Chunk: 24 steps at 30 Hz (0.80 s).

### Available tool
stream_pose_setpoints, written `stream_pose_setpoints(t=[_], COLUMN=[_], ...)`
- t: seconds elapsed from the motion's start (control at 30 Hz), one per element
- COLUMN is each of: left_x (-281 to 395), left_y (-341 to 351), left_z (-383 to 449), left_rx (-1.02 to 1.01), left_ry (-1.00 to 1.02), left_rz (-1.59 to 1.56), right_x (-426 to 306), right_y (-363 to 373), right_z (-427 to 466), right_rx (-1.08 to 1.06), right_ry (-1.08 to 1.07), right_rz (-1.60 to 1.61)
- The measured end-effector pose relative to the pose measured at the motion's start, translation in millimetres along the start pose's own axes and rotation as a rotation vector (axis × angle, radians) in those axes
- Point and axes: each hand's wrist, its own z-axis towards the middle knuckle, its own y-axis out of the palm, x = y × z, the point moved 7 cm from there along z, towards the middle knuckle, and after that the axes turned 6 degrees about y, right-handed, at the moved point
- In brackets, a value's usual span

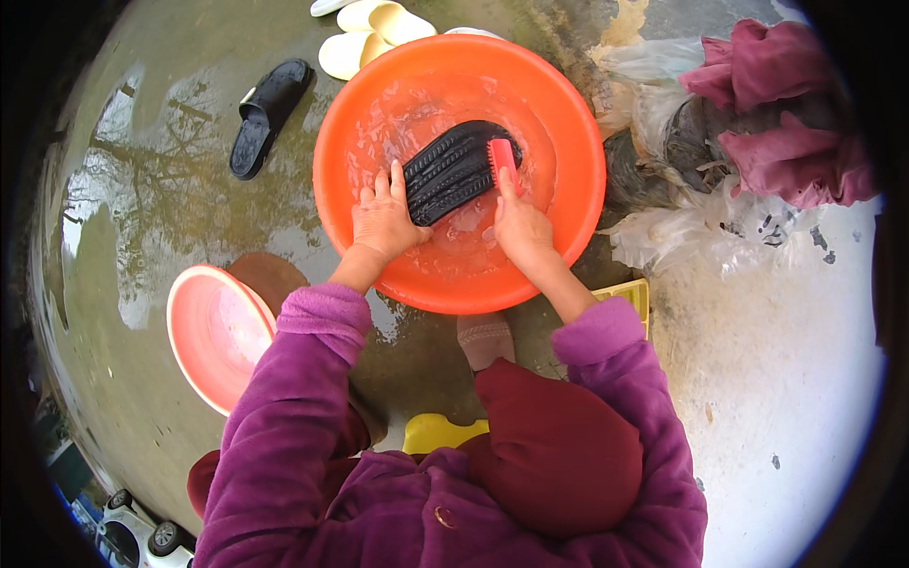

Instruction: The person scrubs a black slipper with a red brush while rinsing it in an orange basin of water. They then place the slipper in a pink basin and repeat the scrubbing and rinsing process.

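A large orange plastic basin (577, 192) with shallow water in it stands before me. Inside lies a black slipper (454, 167), its ridged sole facing up and tilted across the basin. My left hand (385, 216) grips the slipper's left end, with the fingers spread over its edge and the thumb at the near side. A pink-red scrubbing brush (503, 160) is held in my right hand (523, 226), index finger stretched along its back. The bristles point left and touch, or nearly touch, the sole near its right end.
A second black slipper (264, 117) lies on the wet floor, left of pale yellow clogs (376, 35). A pink basin (188, 341) stands at left. Plastic bags (710, 227) and dark red cloth (781, 67) are at right. A yellow plastic tray (643, 298) and yellow stool (442, 432) are nearer.
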Motion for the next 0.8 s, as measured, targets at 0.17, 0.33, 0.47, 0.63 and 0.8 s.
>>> stream_pose_setpoints(t=[0.17, 0.33, 0.47, 0.63, 0.8], left_x=[4, 0, -2, -10, -17], left_y=[1, 0, 5, 7, 4], left_z=[-6, -7, -6, -6, -4], left_rx=[0.031, -0.006, 0.02, 0.174, 0.164], left_ry=[-0.061, -0.06, -0.032, -0.068, -0.141], left_rz=[-0.002, -0.035, -0.12, -0.273, -0.287], right_x=[-69, -48, -19, -96, -81], right_y=[31, 3, -28, 8, -11], right_z=[-20, 22, 63, 5, 17], right_rx=[-0.117, -0.043, 0.078, -0.145, -0.022], right_ry=[-0.347, -0.31, -0.047, -0.402, -0.354], right_rz=[-0.077, -0.134, -0.124, -0.051, -0.13])
